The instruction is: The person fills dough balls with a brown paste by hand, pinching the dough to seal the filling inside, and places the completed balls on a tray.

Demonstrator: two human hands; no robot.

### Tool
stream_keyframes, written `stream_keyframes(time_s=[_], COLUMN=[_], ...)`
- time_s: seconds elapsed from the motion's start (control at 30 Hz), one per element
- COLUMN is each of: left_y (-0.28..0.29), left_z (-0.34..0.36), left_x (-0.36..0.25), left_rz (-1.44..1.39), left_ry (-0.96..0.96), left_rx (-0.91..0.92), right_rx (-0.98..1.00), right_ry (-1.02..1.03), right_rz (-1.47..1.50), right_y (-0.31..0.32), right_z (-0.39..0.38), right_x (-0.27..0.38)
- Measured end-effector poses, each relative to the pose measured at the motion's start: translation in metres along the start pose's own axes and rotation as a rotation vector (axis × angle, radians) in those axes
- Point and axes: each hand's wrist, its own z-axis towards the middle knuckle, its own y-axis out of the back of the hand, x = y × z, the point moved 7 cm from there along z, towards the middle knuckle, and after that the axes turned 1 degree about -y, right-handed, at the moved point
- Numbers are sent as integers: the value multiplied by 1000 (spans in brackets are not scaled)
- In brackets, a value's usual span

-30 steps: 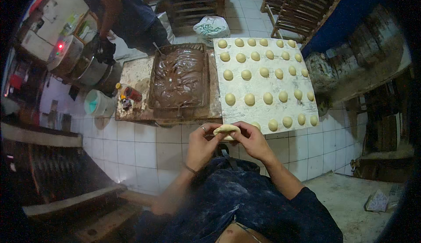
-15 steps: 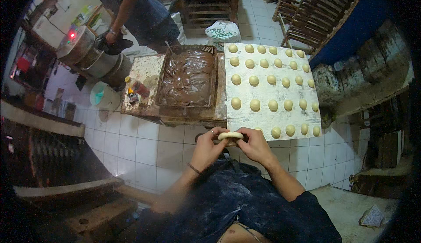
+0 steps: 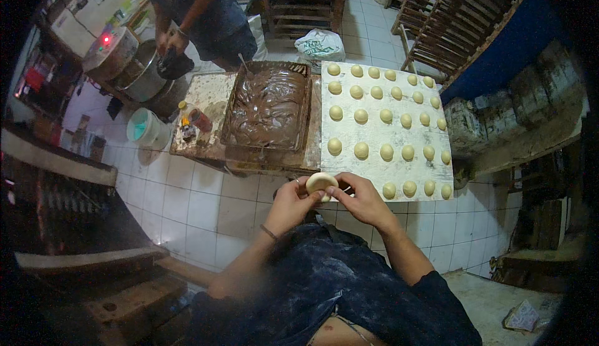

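Note:
Both of my hands pinch one pale dough round at its edges, in front of my body. My left hand (image 3: 293, 199) grips its left side, and my right hand (image 3: 359, 199) grips its right side with the thumbs near each other on the lower edge. The flattened dough round (image 3: 321, 182) faces up toward me, its middle slightly hollow. Just beyond my hands, to the right, rows of dough balls (image 3: 386, 153) sit on a floured white board (image 3: 344, 172). To the left of that board is a rectangular tray of glossy brown chocolate filling (image 3: 268, 112), a handle sticking out at its far left.
A red-and-yellow jar (image 3: 199, 120) stands on the low table (image 3: 209, 102) left of the tray. A white bucket (image 3: 150, 131) is on the tiled floor. At the far left a person (image 3: 203, 15) holds a dark cloth beside a metal mixer (image 3: 140, 71). Wooden racks (image 3: 458, 18) lean at the far right.
The dough round has tilted from nearly edge-on to showing its broad face. The person at the far left has shifted a little to the right, with the hands nearer each other.

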Motion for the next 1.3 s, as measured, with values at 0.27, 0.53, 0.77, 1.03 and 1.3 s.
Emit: stream_keyframes(time_s=[0.27, 0.53, 0.77, 1.03, 1.3], left_y=[8, 4, 63, 135, 214], left_z=[2, -1, -6, -13, 5], left_x=[6, 11, 62, 64, 73], left_rz=[248, 401, -90, -572, -709], left_ry=[-94, -3, 176, 148, 126], left_rx=[39, 426, 189, -81, -181], right_rx=[0, 225, 137, 190, 223], right_ry=[72, 80, -2, 200, 92], right_rz=[-38, -153, -56, -652, -1040], right_y=[-8, -28, -33, -149, -140], right_z=[1, 16, 85, 176, 256], right_x=[3, 6, -6, 13, -12])
